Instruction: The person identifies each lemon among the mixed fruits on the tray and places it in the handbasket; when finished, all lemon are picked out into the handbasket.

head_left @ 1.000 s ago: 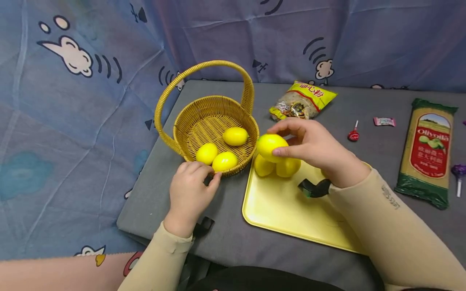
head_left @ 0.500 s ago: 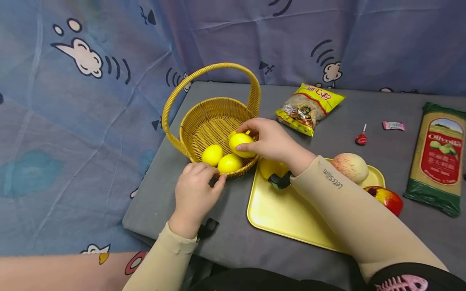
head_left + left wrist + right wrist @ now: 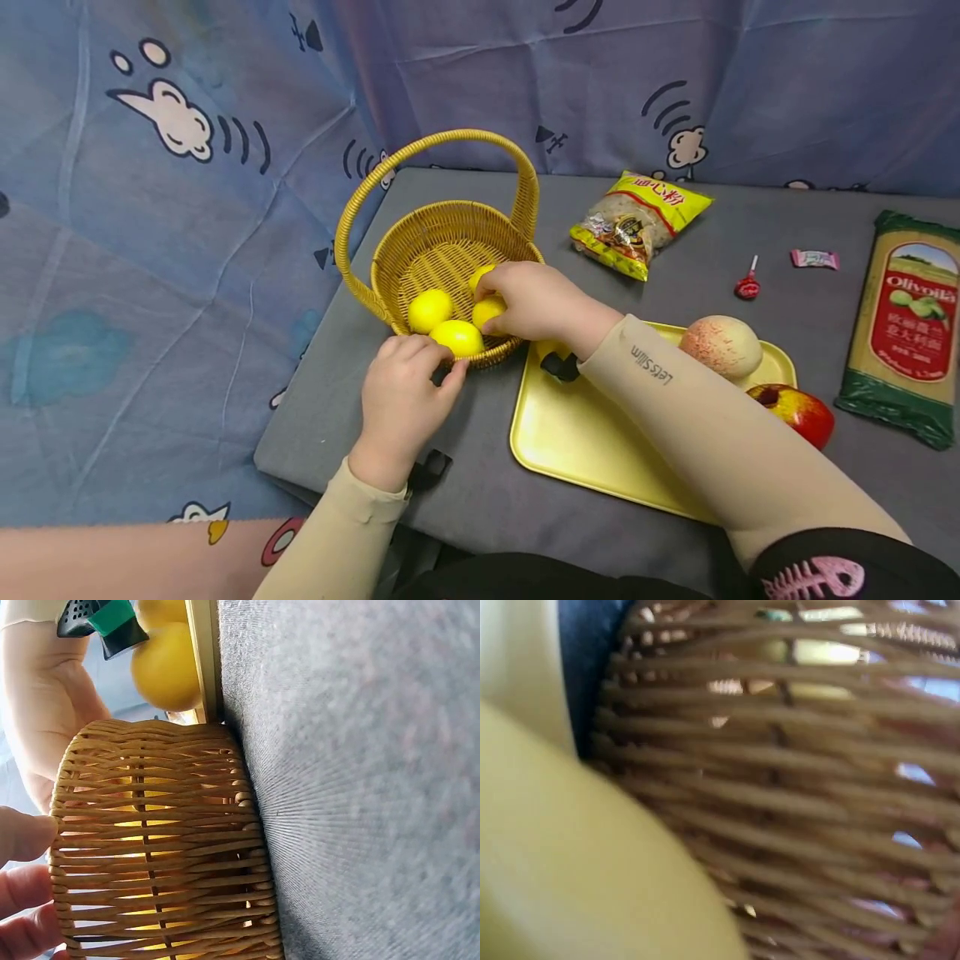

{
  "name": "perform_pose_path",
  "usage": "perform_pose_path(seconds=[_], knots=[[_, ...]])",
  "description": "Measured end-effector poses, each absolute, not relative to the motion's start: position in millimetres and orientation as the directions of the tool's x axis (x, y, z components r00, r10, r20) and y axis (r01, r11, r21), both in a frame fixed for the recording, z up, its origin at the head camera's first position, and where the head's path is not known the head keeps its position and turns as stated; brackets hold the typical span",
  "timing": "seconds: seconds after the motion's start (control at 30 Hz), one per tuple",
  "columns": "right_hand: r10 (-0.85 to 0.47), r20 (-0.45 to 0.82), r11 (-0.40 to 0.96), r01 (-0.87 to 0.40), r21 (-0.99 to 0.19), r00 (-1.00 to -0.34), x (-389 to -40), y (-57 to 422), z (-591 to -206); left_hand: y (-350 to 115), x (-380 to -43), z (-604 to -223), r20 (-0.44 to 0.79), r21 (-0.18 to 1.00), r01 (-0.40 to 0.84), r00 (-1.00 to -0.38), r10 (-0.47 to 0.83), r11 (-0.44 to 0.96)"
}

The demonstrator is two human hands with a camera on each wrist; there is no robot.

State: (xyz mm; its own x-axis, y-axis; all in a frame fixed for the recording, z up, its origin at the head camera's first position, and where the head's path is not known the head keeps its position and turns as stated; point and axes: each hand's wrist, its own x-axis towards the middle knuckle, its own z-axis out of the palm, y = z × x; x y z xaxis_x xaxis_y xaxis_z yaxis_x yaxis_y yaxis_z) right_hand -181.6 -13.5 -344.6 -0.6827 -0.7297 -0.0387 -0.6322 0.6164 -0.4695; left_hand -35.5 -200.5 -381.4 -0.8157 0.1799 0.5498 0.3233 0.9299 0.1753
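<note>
The wicker basket (image 3: 442,221) with a tall arched handle stands at the table's left side. My left hand (image 3: 405,404) grips its near rim; in the left wrist view, the fingertips (image 3: 26,836) lie at the woven edge. Reaching over the right rim, my right hand (image 3: 543,304) holds a yellow lemon (image 3: 487,313) low inside the basket, its fingers partly covering it. Two more lemons, one to the left (image 3: 430,312) and one at the near rim (image 3: 457,337), lie there, and another lemon (image 3: 480,275) shows behind the right fingers.
A yellow tray (image 3: 570,442) right of the basket bears lemons (image 3: 166,667) mostly hidden by my right arm, a peach (image 3: 722,346) and a red-yellow fruit (image 3: 798,412). Beyond are a pasta bag (image 3: 637,221), a lollipop (image 3: 747,286), a wrapped candy (image 3: 815,259) and a spaghetti pack (image 3: 903,325).
My right hand has carried the lemon leftward from over the tray and down into the basket. The lemons inside have shifted slightly left. My left hand stays at the rim.
</note>
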Motion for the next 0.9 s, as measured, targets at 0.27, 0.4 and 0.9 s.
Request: perform_pose_path(seconds=[0.27, 0.4, 0.9], knots=[[-0.740, -0.031, 0.574, -0.608, -0.548, -0.672, -181.1, -8.6, -347.5, -199.8, -35.4, -381.9, 0.556, 0.179, 0.327, -0.812, 0.178, 0.928], [-0.720, -0.019, 0.501, -0.501, -0.706, -0.694, -180.5, 2.4, -339.9, -200.1, -35.5, -381.8, 0.555, 0.178, 0.323, -0.813, 0.176, 0.930], [-0.544, -0.079, 0.485, -0.236, -0.842, -0.835, -164.3, 93.9, -322.2, -199.9, -35.0, -383.3, 0.566, 0.195, 0.324, -0.808, 0.164, 0.926]])
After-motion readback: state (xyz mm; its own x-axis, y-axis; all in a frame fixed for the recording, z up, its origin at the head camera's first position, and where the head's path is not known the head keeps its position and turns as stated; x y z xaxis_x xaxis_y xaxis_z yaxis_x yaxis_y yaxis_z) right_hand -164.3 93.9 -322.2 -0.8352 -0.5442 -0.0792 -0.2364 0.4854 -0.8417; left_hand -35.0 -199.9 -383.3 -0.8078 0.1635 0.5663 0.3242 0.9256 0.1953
